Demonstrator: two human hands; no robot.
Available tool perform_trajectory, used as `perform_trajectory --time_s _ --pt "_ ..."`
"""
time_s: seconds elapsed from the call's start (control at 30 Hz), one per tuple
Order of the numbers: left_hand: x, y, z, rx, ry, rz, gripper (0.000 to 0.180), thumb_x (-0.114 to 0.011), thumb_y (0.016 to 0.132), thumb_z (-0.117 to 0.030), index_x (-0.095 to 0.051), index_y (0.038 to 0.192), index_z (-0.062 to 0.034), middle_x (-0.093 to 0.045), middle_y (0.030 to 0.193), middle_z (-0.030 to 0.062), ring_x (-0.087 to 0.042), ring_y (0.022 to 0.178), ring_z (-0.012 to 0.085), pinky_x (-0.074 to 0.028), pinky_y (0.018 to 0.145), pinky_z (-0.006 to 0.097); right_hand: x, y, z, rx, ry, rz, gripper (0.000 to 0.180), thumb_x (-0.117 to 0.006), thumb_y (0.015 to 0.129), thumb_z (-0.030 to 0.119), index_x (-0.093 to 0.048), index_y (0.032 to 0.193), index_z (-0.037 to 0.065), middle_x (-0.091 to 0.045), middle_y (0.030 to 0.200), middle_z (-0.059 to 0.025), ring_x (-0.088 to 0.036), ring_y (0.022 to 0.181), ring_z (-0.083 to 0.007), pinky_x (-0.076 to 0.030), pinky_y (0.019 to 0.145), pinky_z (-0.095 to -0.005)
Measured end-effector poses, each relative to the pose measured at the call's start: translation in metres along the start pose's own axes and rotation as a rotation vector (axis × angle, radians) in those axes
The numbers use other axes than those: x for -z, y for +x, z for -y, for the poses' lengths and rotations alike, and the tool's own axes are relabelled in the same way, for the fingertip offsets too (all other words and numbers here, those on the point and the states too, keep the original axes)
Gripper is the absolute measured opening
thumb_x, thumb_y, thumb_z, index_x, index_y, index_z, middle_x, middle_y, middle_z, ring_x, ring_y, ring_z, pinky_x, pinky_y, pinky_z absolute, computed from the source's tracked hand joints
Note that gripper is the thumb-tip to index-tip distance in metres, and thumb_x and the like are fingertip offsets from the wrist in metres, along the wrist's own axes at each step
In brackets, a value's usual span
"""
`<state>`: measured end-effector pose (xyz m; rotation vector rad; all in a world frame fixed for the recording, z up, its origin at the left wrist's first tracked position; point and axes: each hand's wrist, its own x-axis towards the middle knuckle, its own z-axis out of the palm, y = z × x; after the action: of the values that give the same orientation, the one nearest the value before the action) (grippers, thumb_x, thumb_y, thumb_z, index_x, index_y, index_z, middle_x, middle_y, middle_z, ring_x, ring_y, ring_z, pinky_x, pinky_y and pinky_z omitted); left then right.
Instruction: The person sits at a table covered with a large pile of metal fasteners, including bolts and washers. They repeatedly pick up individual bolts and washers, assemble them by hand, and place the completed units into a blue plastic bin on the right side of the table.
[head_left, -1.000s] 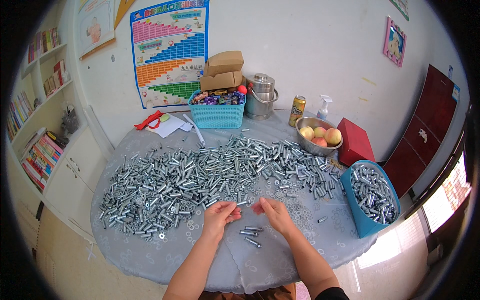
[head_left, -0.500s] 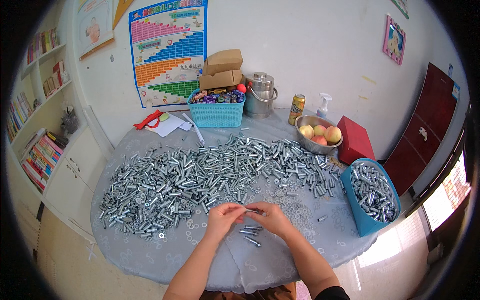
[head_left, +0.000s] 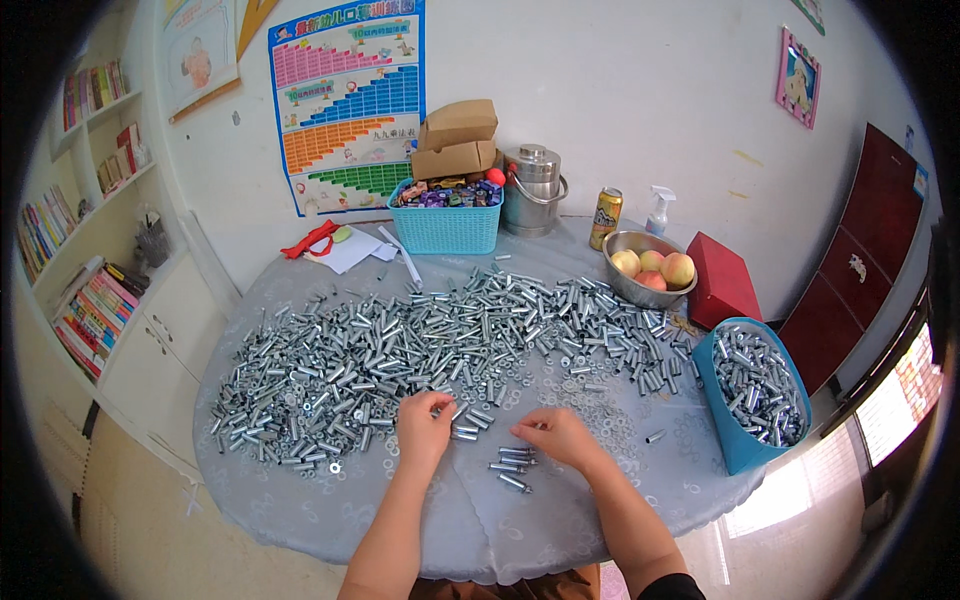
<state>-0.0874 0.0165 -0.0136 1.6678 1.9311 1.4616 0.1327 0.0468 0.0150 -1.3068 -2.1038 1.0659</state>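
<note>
A wide heap of silvery metal sleeves point(head_left: 330, 350) and washers spreads over the grey tablecloth point(head_left: 470, 530). My left hand point(head_left: 424, 428) is at the heap's near edge, fingertips pinched beside a few sleeves; anything between them is too small to make out. To its right, my right hand point(head_left: 558, 434) has its thumb and fingers closed together above loose washers, and I cannot see what they hold, if anything. Just below it lie several assembled sleeve anchor bolts point(head_left: 514, 482), roughly side by side. Flat washers point(head_left: 590, 405) are scattered beyond the right hand.
At the right stands a blue bin point(head_left: 735, 420) filled with metal anchors. A steel bowl of peaches point(head_left: 625, 285), a red box point(head_left: 720, 280), a drink can point(head_left: 605, 220) and a spray bottle point(head_left: 658, 212) stand farther back. A turquoise basket point(head_left: 447, 232) sits near a steel pot point(head_left: 533, 190).
My hands, together around a small metal part before, have come apart. The left is at the heap's edge, the right above the finished bolts, where one more lies. The view has shifted slightly.
</note>
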Motion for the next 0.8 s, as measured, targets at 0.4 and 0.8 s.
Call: perform_trajectory --time_s 0.4,0.8 --pt "-0.005 -0.006 -0.01 -0.117 0.369 0.06 0.011 -0.07 0.067 -0.01 -0.068 0.076 -0.004 -0.059 0.078 0.0091 -0.051 0.084 0.0276 -0.043 0.075 0.036 0.007 0.027 -0.012 0.095 -0.039 -0.237 0.02 -0.063 0.079 0.017 -0.067 0.095 0.006 -0.066 0.086 -0.0115 -0.061 0.074 -0.0218 -0.048 0.067 -0.0309" --pt "-0.007 -0.005 -0.01 -0.143 0.151 -0.015 0.017 -0.06 0.072 0.001 -0.059 0.089 -0.0002 -0.058 0.081 0.0131 -0.051 0.083 0.0302 -0.04 0.078 0.039 -0.007 0.117 -0.027 0.432 -0.506 -0.359 0.015 -0.061 0.074 0.015 -0.065 0.087 0.008 -0.061 0.09 -0.0093 -0.056 0.091 -0.0278 -0.046 0.077 -0.0381"
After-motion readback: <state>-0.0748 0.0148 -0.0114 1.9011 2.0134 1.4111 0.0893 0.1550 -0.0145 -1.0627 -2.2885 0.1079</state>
